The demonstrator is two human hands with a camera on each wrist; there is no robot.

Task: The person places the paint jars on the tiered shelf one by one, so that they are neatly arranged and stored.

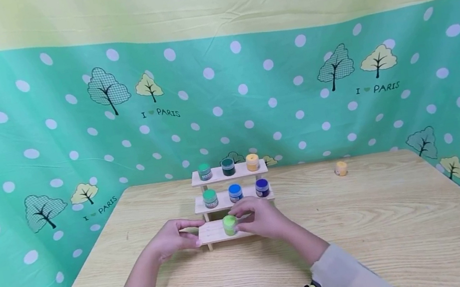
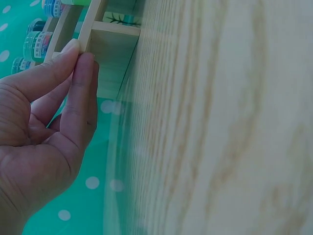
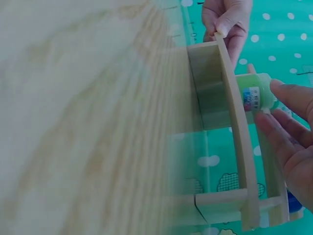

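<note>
A three-step wooden display rack (image 1: 213,232) stands on the table. My left hand (image 1: 171,237) pinches the left end of its lowest step between thumb and fingers, as the left wrist view (image 2: 49,107) also shows. With thumb and fingertips my right hand (image 1: 265,219) holds a light green paint jar (image 1: 230,225) by its upper part. That jar (image 3: 252,93) stands upright on the lowest step, near its middle. The middle step bears a green jar (image 1: 209,198), a blue jar (image 1: 235,193) and a dark blue jar (image 1: 262,188).
On the top step sit a green jar (image 1: 205,171), a dark green jar (image 1: 228,166) and a yellow-orange jar (image 1: 252,162). Another yellow-orange jar (image 1: 341,168) stands apart at the table's back right. A polka-dot curtain (image 1: 278,105) hangs behind the wooden table (image 1: 384,219).
</note>
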